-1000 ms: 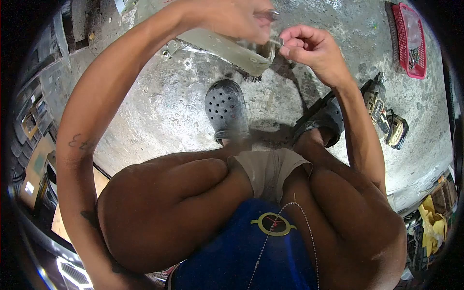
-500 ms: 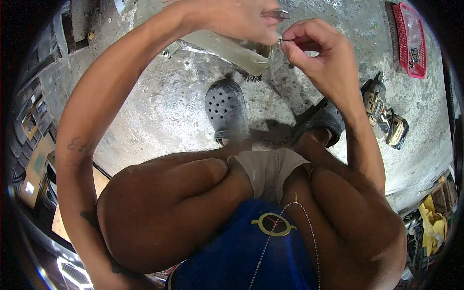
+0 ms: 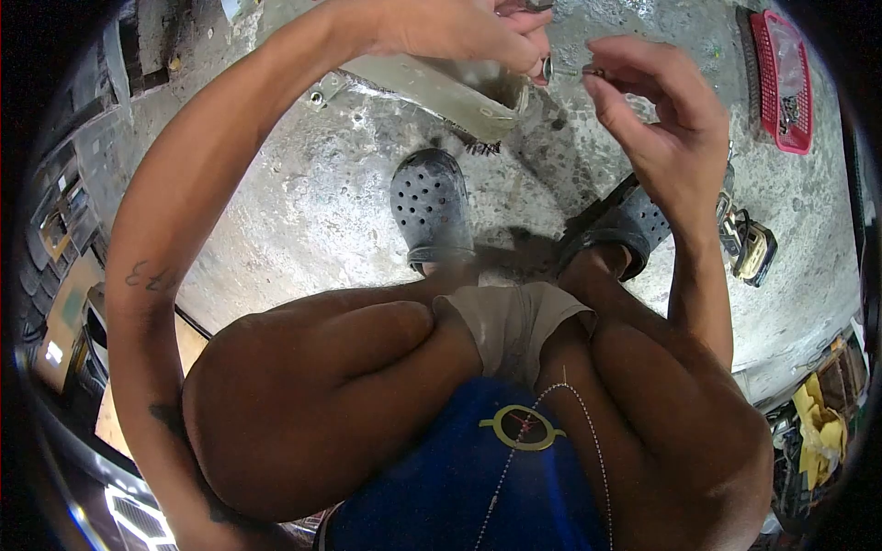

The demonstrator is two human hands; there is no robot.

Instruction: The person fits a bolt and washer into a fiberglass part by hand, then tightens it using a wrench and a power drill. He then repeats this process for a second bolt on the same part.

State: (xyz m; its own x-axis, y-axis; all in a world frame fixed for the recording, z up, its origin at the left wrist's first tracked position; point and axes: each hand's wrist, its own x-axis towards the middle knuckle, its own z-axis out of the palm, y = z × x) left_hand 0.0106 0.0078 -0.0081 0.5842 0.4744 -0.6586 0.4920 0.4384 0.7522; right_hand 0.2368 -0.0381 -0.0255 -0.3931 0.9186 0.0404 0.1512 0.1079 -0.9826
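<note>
My left hand (image 3: 482, 37) is closed, with the end of a metal tool (image 3: 528, 7) poking out above the fingers; its kind is mostly hidden. A small metal ring-shaped piece (image 3: 547, 70) shows at the fingertips of this hand. Just to the right, my right hand (image 3: 666, 101) pinches a small dark screw-like piece (image 3: 597, 73), a thin pale shank seeming to point toward the ring. Below my left hand lies a long grey-green housing (image 3: 441, 96), open on top, with dark bristle-like bits under its near edge.
A pink basket (image 3: 801, 119) with a plastic bag and small metal parts stands at the right. On the concrete floor (image 3: 303, 202), a cordless drill (image 3: 753, 253) lies partly behind my right forearm. My clogged feet flank the middle; clutter lines both sides.
My right hand has moved right, away from my left, with the small dark piece in its fingers. The ring-shaped piece now shows at my left fingertips. The housing has shifted slightly right.
</note>
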